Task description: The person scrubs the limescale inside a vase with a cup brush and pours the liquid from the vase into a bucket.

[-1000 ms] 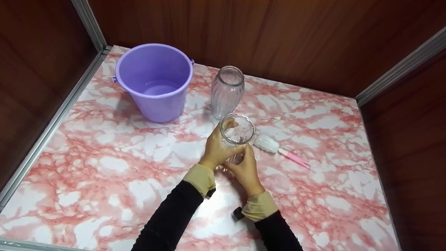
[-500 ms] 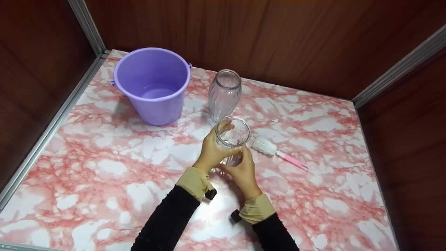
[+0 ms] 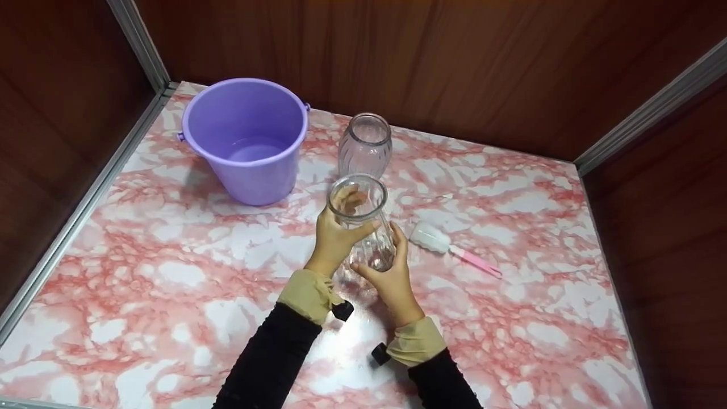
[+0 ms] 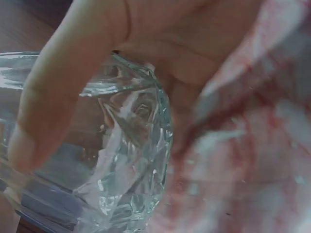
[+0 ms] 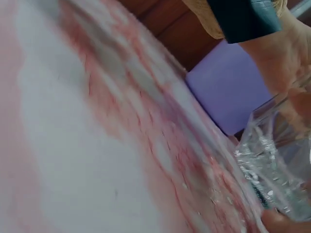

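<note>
A clear ribbed glass vase [image 3: 372, 247] is held in both hands over the middle of the table, tilted with its mouth up and to the left. My left hand [image 3: 334, 238] grips it below the rim, thumb across the near side. Lower down, my right hand [image 3: 396, 284] holds the base end between thumb and fingers. The left wrist view has the thumb lying over the glass and the thick vase base [image 4: 131, 165] close up. Behind stands a second glass vase [image 3: 366, 149], upright, partly covered by the held one.
A purple bucket [image 3: 255, 176] stands at the back left. Right of the hands lies a bottle brush [image 3: 430, 237] with a white sponge head and pink handle. Brown wood-look panels [image 3: 397, 57] enclose the pink-and-white marbled table [image 3: 187, 272].
The held vase has shifted left and tipped, its mouth leaning left and its base now showing toward the right hand. The hands have spread slightly apart.
</note>
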`<state>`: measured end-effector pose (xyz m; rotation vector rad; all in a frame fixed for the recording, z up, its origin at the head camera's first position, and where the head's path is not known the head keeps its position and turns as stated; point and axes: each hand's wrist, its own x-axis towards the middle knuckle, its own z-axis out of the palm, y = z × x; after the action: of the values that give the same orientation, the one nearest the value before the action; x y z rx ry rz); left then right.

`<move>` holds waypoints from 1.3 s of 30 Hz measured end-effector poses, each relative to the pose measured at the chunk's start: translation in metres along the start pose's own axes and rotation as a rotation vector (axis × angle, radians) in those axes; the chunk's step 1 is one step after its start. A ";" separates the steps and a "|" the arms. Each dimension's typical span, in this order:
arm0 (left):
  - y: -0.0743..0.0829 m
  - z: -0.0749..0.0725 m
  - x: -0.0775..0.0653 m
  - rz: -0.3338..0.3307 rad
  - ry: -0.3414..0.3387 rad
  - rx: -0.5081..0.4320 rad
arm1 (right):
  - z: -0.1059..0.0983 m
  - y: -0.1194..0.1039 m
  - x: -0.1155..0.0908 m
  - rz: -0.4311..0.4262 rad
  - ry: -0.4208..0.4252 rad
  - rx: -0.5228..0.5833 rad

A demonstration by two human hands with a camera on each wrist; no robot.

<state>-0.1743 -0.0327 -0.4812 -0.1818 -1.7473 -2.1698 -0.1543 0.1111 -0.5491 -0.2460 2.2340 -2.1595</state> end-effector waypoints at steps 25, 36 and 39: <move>0.008 -0.002 0.022 -0.007 0.119 -0.310 | 0.006 -0.007 -0.008 0.022 -0.180 0.946; 0.012 -0.007 0.029 -0.039 0.180 -0.430 | 0.021 -0.020 -0.011 0.034 -0.042 0.990; 0.016 -0.007 0.031 -0.052 0.212 -0.444 | 0.024 -0.025 -0.010 0.041 -0.037 0.971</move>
<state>-0.1966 -0.0485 -0.4581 -0.0123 -1.1547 -2.4847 -0.1392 0.0882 -0.5260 -0.1873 0.9354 -2.8369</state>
